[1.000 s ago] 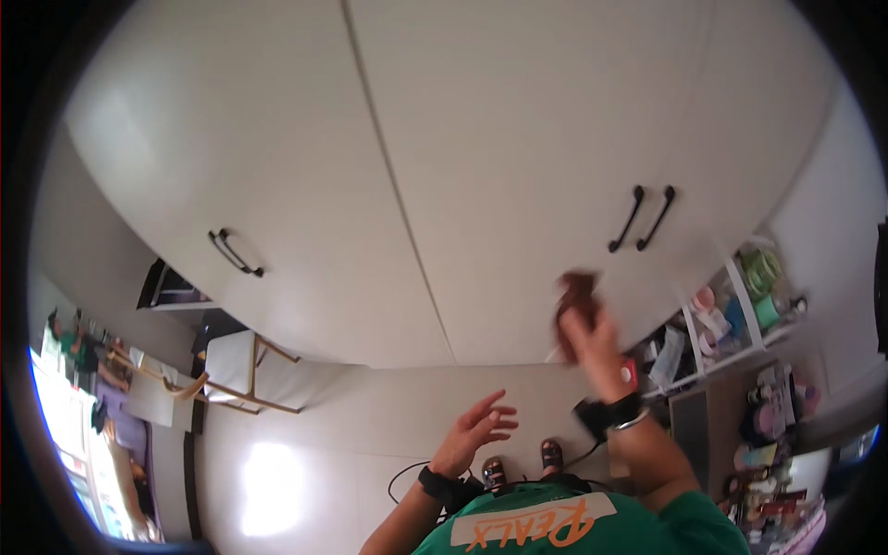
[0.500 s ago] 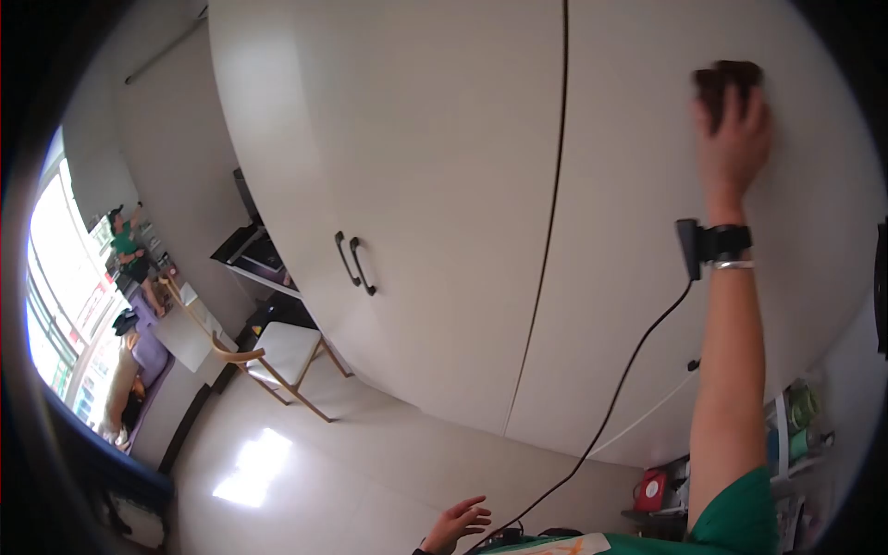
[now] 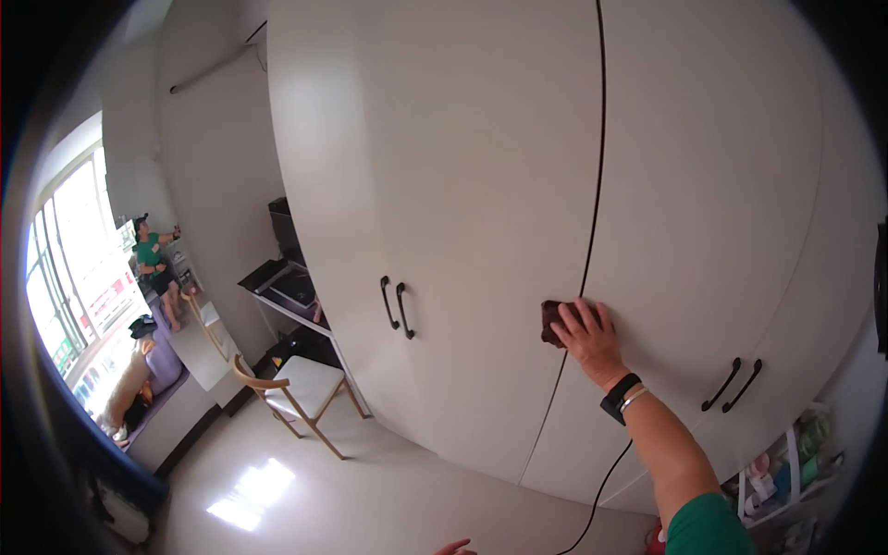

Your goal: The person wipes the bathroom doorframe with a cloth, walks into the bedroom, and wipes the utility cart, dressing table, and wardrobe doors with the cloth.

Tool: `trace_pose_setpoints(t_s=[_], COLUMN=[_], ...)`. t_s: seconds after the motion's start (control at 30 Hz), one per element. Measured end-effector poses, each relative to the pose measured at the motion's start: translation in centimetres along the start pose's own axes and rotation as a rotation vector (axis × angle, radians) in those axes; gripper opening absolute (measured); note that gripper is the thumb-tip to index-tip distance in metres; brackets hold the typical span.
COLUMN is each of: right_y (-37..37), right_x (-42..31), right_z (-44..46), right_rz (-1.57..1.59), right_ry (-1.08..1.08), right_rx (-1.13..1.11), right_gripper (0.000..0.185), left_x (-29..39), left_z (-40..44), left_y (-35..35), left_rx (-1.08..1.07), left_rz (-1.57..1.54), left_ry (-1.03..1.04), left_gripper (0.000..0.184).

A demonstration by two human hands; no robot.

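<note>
With my right hand (image 3: 592, 347), I press a dark brown cloth (image 3: 552, 324) flat against the pale wardrobe door (image 3: 481, 185). The cloth lies over the dark seam between two doors, its right part hidden under my fingers. A black band and a bracelet circle that wrist, and a black cable (image 3: 606, 481) hangs below the forearm. Only the fingers of my left hand (image 3: 455, 548) show at the bottom edge; they are stretched out and touch nothing visible.
Black handles stand out from the doors at left (image 3: 398, 307) and right (image 3: 731, 386). A wooden chair (image 3: 310, 384) with a white seat stands left of the wardrobe. Shelves (image 3: 794, 462) with items are at lower right. A person in green (image 3: 153, 254), perhaps a reflection, appears near the window.
My right hand has moved the brown cloth down and left, from high on the right door to the seam. My left hand has dropped mostly out of view. The view has shifted right.
</note>
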State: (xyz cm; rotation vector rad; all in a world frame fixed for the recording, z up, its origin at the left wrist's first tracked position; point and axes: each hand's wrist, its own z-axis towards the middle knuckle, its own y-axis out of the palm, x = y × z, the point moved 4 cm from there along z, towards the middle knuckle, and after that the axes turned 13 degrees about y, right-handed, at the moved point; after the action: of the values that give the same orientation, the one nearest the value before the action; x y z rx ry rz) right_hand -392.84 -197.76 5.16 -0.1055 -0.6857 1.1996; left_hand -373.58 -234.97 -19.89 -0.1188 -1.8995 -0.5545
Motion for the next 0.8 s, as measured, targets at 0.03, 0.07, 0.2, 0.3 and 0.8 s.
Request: trace_pose_setpoints(t_s=[0.03, 0.07, 0.2, 0.3, 0.8], right_y=[0.0, -0.5, -4.1, -7.1, -8.3], right_x=[0.3, 0.8, 4.5, 7.1, 3.5], right_z=[0.7, 2.2, 11.9, 19.5, 39.4], right_rz=[-0.012, -0.020, -0.147, -0.171, -0.167], right_ry=[0.038, 0.073, 0.263, 0.358, 0.373], right_rx=[0.041, 0.076, 0.283, 0.377, 0.744], right_gripper=[0.037, 0.037, 0.041, 0.047, 0.040], left_x=[0.0, -0.1, -1.0, 0.5, 7.8], left_z=[-0.4, -0.9, -0.2, 0.7, 13.2], left_y=[-0.8, -1.4, -3.0, -2.3, -5.6], left_rx=[0.023, 0.049, 0.106, 0.103, 0.110], left_rz=[0.003, 0.004, -0.018, -0.036, 0.026], left_ry=[0.003, 0.001, 0.044, 0.130, 0.157], left_gripper=[0.049, 0.049, 0.047, 0.047, 0.044])
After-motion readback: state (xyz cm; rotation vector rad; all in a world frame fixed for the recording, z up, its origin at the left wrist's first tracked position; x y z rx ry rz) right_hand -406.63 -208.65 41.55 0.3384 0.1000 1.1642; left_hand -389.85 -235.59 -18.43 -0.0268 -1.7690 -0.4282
